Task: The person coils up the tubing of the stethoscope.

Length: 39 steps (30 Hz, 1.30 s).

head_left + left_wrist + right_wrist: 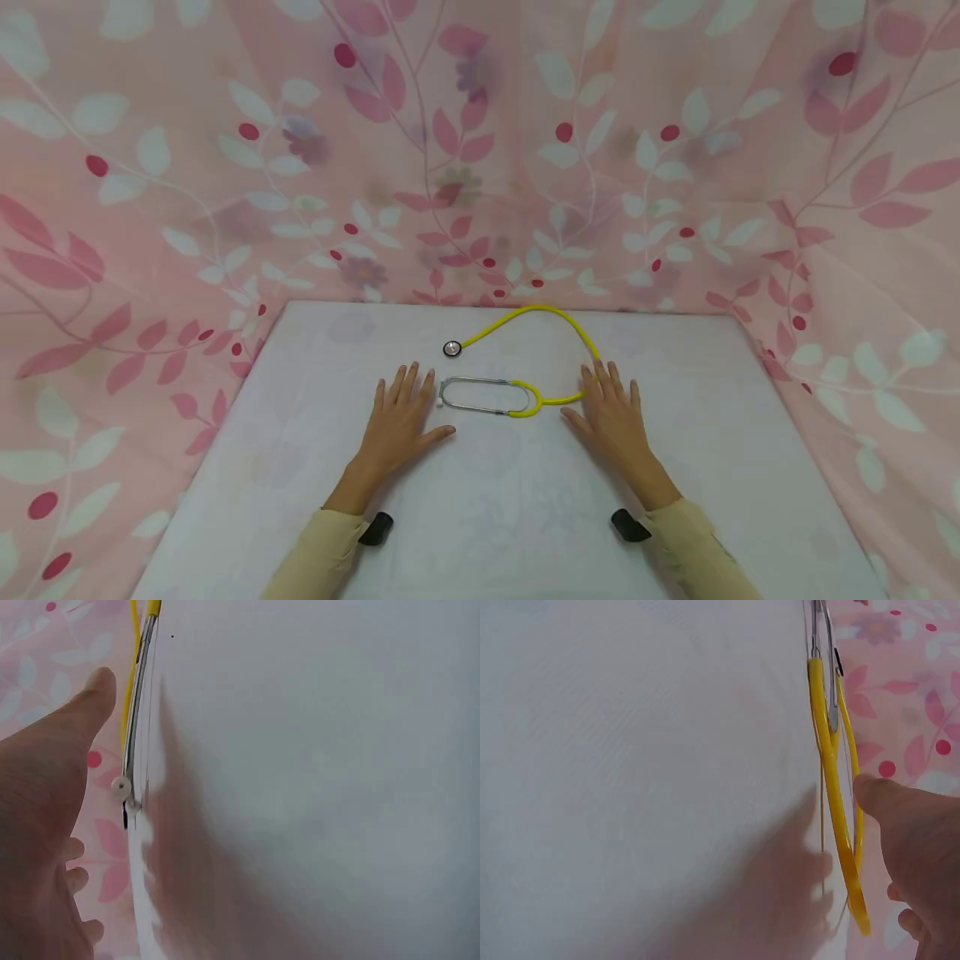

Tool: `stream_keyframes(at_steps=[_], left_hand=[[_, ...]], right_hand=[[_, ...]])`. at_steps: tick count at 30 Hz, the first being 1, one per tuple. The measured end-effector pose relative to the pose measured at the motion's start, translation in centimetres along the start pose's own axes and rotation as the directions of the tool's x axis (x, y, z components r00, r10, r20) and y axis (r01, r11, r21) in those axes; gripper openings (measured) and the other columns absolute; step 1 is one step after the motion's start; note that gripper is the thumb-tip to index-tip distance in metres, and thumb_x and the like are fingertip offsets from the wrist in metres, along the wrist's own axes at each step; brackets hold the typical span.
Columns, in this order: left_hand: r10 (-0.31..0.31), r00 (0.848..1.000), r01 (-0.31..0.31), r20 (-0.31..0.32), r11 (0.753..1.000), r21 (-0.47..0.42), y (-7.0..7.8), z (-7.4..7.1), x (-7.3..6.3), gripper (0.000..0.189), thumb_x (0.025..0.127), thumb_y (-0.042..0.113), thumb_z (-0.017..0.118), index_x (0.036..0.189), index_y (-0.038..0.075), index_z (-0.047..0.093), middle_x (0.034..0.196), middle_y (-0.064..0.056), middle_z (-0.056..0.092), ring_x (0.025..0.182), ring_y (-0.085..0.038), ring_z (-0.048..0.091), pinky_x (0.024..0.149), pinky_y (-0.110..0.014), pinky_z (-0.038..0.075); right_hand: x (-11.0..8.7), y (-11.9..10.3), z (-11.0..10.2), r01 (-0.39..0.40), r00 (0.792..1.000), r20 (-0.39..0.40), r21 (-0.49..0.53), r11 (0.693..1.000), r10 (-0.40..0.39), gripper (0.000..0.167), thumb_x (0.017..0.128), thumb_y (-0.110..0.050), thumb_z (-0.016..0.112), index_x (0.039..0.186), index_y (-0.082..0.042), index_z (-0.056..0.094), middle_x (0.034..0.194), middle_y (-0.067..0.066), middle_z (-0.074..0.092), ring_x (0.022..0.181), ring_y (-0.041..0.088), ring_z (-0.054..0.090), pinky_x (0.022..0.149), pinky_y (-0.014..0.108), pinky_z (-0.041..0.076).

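Observation:
A stethoscope with yellow tubing (564, 401) lies on the white-covered table. Its metal ear tubes (476, 408) point left, and the round chestpiece (452, 348) lies behind them. My left hand (400, 421), fingers straight and spread, is just left of the eartips; one pale eartip (121, 787) shows in the left wrist view. On the other side, my right hand (613, 417) is spread flat, its fingers overlapping the tubing's right-hand bend in the head view and hiding part of it. In the right wrist view the yellow Y-shaped tubing (835, 795) runs beside the thumb. Neither hand holds anything.
The table (480, 508) has a white cloth over it. Pink curtains (480, 150) with a leaf pattern stand along its back and both sides. A dark wrist camera (377, 528) sits at the left cuff, another dark camera (630, 526) at the right cuff.

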<state>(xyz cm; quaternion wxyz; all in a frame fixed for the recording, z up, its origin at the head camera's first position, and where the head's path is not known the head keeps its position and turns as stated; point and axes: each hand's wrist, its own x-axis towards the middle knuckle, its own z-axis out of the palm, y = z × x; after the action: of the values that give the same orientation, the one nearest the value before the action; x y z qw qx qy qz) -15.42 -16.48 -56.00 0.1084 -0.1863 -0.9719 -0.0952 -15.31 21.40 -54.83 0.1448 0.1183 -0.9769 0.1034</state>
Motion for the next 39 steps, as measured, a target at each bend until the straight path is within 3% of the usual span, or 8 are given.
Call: stream_keyframes(at_steps=[6, 9, 13, 18, 23, 32, 39], left_hand=[[0.055, 0.998, -0.053, 0.040, 0.998, -0.045, 1.6, 1.1, 1.6, 0.095, 0.084, 0.067, 0.062, 0.156, 0.016, 0.027, 0.160, -0.016, 0.028, 0.149, -0.037, 0.025, 0.115, -0.063, 0.021], [0.077, 0.994, -0.074, 0.071, 0.996, -0.051, 2.2, 1.5, 2.3, 0.091, 0.086, 0.063, 0.062, 0.156, 0.015, 0.027, 0.159, -0.012, 0.032, 0.149, -0.036, 0.027, 0.116, -0.061, 0.021], [0.137, 0.989, -0.131, 0.064, 0.988, -0.082, 2.6, 2.0, 3.1, 0.086, 0.088, 0.057, 0.064, 0.154, 0.012, 0.033, 0.155, -0.011, 0.040, 0.146, -0.034, 0.032, 0.116, -0.059, 0.023], [0.227, 0.973, -0.229, -0.031, 0.953, -0.199, 2.6, 2.1, 4.1, 0.078, 0.084, 0.043, 0.075, 0.145, 0.005, 0.046, 0.137, -0.015, 0.056, 0.132, -0.034, 0.048, 0.113, -0.053, 0.032], [0.261, 0.960, -0.278, -0.097, 0.926, -0.258, 2.3, 2.0, 4.5, 0.075, 0.080, 0.036, 0.081, 0.142, 0.004, 0.051, 0.115, -0.009, 0.059, 0.106, -0.023, 0.053, 0.094, -0.039, 0.046], [0.301, 0.945, -0.321, -0.128, 0.930, -0.178, 2.5, 1.7, 5.0, 0.052, 0.092, 0.032, 0.069, 0.134, 0.003, 0.058, 0.106, -0.007, 0.058, 0.094, -0.017, 0.053, 0.083, -0.031, 0.048], [0.346, 0.924, -0.367, -0.163, 0.922, -0.121, 2.7, 1.4, 4.7, 0.046, 0.089, 0.035, 0.072, 0.125, 0.008, 0.062, 0.100, -0.004, 0.055, 0.077, -0.013, 0.053, 0.071, -0.027, 0.049]], right_hand=[[0.8, -1.8, 0.8, 0.050, 0.997, 0.067, -0.016, 0.999, -0.049, 0.050, 0.089, -0.037, 0.071, 0.129, -0.009, 0.062, 0.140, 0.016, 0.055, 0.138, 0.038, 0.043, 0.107, 0.070, 0.026], [0.8, -2.3, 1.2, 0.084, 0.995, 0.055, -0.030, 0.996, -0.082, 0.032, 0.087, -0.030, 0.074, 0.113, -0.011, 0.069, 0.125, 0.013, 0.064, 0.127, 0.036, 0.052, 0.105, 0.069, 0.030], [0.9, -2.5, 1.3, 0.128, 0.992, -0.014, -0.023, 0.991, -0.129, 0.017, 0.084, -0.019, 0.077, 0.100, -0.013, 0.074, 0.105, 0.007, 0.071, 0.108, 0.031, 0.063, 0.103, 0.066, 0.035], [1.1, -2.5, 0.8, 0.163, 0.984, -0.079, 0.005, 0.987, -0.162, 0.016, 0.082, -0.015, 0.079, 0.098, -0.015, 0.076, 0.092, 0.002, 0.075, 0.088, 0.024, 0.070, 0.102, 0.063, 0.038], [1.1, -2.3, 0.3, 0.182, 0.979, -0.108, 0.056, 0.982, -0.175, 0.020, 0.082, -0.015, 0.079, 0.101, -0.014, 0.076, 0.092, 0.001, 0.076, 0.086, 0.020, 0.071, 0.101, 0.060, 0.039], [1.1, -2.4, -0.5, 0.179, 0.976, -0.141, 0.099, 0.979, -0.164, 0.019, 0.083, -0.013, 0.078, 0.102, -0.012, 0.075, 0.091, 0.001, 0.076, 0.085, 0.018, 0.072, 0.099, 0.058, 0.042], [0.8, -1.6, -1.2, 0.197, 0.976, -0.117, 0.144, 0.970, -0.181, 0.020, 0.083, -0.016, 0.078, 0.103, -0.013, 0.075, 0.093, 0.000, 0.075, 0.089, 0.020, 0.071, 0.097, 0.055, 0.043]])
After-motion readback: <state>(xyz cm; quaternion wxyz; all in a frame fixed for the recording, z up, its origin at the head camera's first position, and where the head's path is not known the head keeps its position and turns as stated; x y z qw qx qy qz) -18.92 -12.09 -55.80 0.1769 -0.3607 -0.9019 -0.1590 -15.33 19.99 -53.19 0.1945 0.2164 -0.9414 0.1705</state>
